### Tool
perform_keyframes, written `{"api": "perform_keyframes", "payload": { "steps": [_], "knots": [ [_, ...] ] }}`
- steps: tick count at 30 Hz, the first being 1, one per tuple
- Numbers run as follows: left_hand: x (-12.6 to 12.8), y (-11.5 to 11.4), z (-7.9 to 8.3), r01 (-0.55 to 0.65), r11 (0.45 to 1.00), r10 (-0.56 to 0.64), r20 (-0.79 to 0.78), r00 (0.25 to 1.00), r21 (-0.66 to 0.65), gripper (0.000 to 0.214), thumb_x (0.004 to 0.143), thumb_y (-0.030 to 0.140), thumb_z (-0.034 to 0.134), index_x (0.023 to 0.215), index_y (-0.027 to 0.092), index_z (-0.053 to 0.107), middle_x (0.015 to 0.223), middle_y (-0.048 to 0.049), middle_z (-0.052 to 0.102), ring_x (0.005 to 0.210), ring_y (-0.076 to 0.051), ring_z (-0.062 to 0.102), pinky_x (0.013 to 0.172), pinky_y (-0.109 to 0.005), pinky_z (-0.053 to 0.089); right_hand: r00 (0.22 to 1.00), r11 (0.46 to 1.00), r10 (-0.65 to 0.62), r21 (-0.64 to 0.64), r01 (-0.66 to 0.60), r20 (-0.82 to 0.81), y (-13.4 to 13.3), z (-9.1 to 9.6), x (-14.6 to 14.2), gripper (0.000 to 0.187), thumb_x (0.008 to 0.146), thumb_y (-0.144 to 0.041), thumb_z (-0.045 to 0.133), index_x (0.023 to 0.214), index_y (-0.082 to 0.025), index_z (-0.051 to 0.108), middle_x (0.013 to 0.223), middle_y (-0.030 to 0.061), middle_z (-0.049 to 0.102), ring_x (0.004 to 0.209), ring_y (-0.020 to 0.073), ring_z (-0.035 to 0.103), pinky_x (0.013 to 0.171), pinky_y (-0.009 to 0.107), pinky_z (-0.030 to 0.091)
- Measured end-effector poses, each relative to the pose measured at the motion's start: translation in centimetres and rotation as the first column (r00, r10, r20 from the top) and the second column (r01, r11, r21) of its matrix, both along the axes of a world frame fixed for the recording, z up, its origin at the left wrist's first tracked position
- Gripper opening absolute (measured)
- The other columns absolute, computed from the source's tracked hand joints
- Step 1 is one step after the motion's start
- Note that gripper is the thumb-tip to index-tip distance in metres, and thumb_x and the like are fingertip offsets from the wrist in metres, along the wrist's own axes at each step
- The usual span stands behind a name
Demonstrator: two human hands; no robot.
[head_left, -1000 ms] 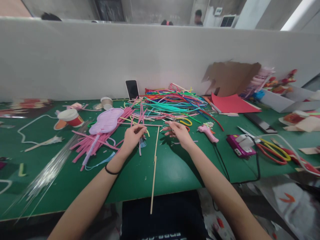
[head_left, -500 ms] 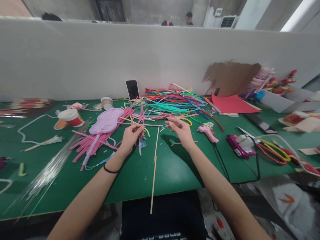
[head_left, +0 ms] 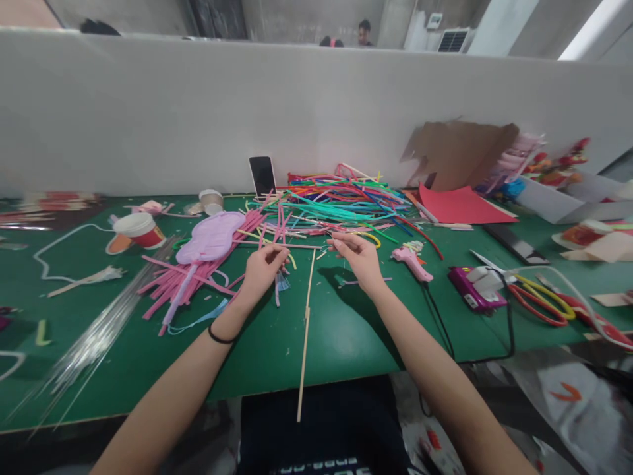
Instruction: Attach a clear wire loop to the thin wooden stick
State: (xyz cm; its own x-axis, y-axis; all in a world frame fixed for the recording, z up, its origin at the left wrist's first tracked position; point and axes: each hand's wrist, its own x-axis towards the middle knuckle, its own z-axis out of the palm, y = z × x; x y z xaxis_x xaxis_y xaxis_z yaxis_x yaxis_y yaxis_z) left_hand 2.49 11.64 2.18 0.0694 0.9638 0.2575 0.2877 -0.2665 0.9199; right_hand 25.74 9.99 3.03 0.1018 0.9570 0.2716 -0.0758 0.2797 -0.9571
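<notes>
Up against a pale partition, a green table carries a heap of bright stems, a propped phone, a cup on the left, and a glue gun and scissors on the right. Beyond the partition, a person shows at the back.

Both forearms reach in from the near side, hands apart. The left hand curls, thumb close to forefinger; the right hand points inward, fingertips gathered. What either grips is too fine to tell. Near their fingertips, a thin rod runs crosswise; between them, a stick overhangs the table's near edge.
</notes>
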Motion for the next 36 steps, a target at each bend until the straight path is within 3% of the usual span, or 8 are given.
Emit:
{"api": "perform_keyframes", "payload": {
  "steps": [3, 7, 12, 24, 31, 36],
  "knots": [
    [0.0, -0.3, -0.1, -0.042, 0.982, 0.092, -0.274, 0.957, 0.182, 0.026, 0.086, 0.046, 0.062, 0.083, 0.022, 0.071, 0.069, -0.0019, 0.071, 0.063, -0.019, 0.065, 0.066, -0.028, 0.046, 1.000, 1.000, -0.006, 0.015, 0.006, 0.016, 0.0, 0.0, 0.0, 0.037, 0.078, -0.046, 0.071, 0.107, -0.023, 0.072, 0.096, 0.0054, 0.078, 0.084, 0.0199, 0.073, 0.072, 0.032, 0.057],
    [0.1, -0.7, -0.2, -0.023, 0.962, 0.133, -0.391, 0.911, 0.273, 0.024, 0.089, 0.043, 0.058, 0.085, 0.024, 0.072, 0.071, -0.0019, 0.073, 0.067, -0.021, 0.067, 0.068, -0.028, 0.044, 0.999, 0.999, -0.024, 0.030, 0.023, 0.023, 0.0, -0.1, 0.0, 0.032, 0.079, -0.046, 0.070, 0.101, -0.024, 0.074, 0.095, 0.0053, 0.078, 0.087, 0.0215, 0.073, 0.073, 0.033, 0.057],
    [0.1, -0.7, -0.1, -0.021, 0.963, 0.122, -0.367, 0.922, 0.268, 0.024, 0.088, 0.042, 0.060, 0.083, 0.023, 0.074, 0.073, -0.0017, 0.074, 0.067, -0.020, 0.068, 0.068, -0.028, 0.046, 1.000, 0.999, -0.017, 0.035, 0.018, -0.018, 0.1, 0.0, -0.1, 0.029, 0.078, -0.046, 0.073, 0.098, -0.024, 0.074, 0.095, 0.0048, 0.078, 0.092, 0.0225, 0.073, 0.079, 0.035, 0.057],
    [0.2, -0.5, -0.1, 0.089, 0.990, -0.060, -0.251, 0.966, 0.108, 0.027, 0.083, 0.043, 0.065, 0.073, 0.021, 0.075, 0.063, -0.0021, 0.072, 0.057, -0.018, 0.065, 0.057, -0.026, 0.046, 0.995, 0.998, -0.046, 0.045, 0.050, -0.087, -0.1, 0.5, -0.2, 0.032, 0.076, -0.047, 0.075, 0.094, -0.022, 0.074, 0.094, 0.0056, 0.078, 0.092, 0.0218, 0.073, 0.077, 0.033, 0.058],
    [0.5, -1.1, 0.6, 0.115, 0.968, -0.018, -0.396, 0.918, 0.223, 0.028, 0.086, 0.040, 0.061, 0.071, 0.018, 0.071, 0.063, -0.0007, 0.070, 0.057, -0.015, 0.062, 0.057, -0.025, 0.043, 0.996, 0.994, -0.041, 0.096, 0.048, -0.082, 0.0, 0.3, -0.3, 0.032, 0.074, -0.048, 0.078, 0.091, -0.021, 0.074, 0.091, 0.0055, 0.078, 0.090, 0.0213, 0.073, 0.076, 0.033, 0.059],
    [0.5, -1.1, 0.3, 0.089, 0.953, 0.018, -0.349, 0.937, 0.289, 0.026, 0.087, 0.039, 0.061, 0.074, 0.019, 0.072, 0.065, -0.0003, 0.071, 0.056, -0.014, 0.061, 0.055, -0.024, 0.043, 0.987, 0.996, -0.042, 0.075, 0.054, -0.156, -0.1, 0.3, -0.4, 0.045, 0.079, -0.051, 0.072, 0.113, -0.023, 0.066, 0.100, 0.0053, 0.077, 0.089, 0.0196, 0.074, 0.073, 0.031, 0.058]
  ]
}}
